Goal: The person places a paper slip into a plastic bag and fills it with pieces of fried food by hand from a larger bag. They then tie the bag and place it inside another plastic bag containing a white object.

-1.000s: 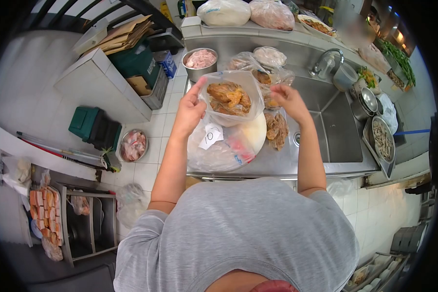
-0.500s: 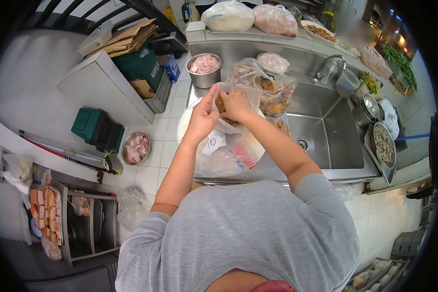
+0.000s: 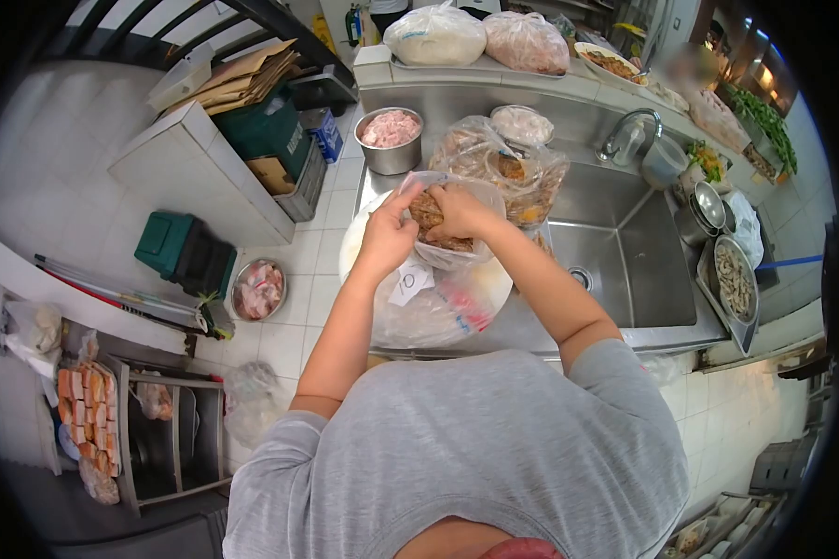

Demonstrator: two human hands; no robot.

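Observation:
A clear plastic bag (image 3: 487, 194) stands with its mouth up and brown, wet-looking food pieces (image 3: 427, 216) inside. My left hand (image 3: 389, 235) grips the bag's left rim, its fingers raised along the plastic. Inside the bag mouth, my right hand (image 3: 463, 212) has its fingers bent down into the brown food; the fingertips are partly hidden. Under and in front of the bag lie a paper tag with a handwritten 10 (image 3: 410, 279) and a crumpled plastic bag with red and blue print (image 3: 438, 312). Just behind sits a larger clear bag of brown food (image 3: 538, 186).
A metal pot of pink minced meat (image 3: 389, 140) stands at the back left of the steel counter. To the right are the sink basin (image 3: 625, 242), a faucet (image 3: 636, 116) and a tray of grey pieces (image 3: 736, 279). A basin of meat (image 3: 259, 287) rests on the floor.
The bag mouth is wider and tilted more towards me, so more brown food shows. Both hands have shifted slightly downward in view, and the right fingers sit deeper in the food.

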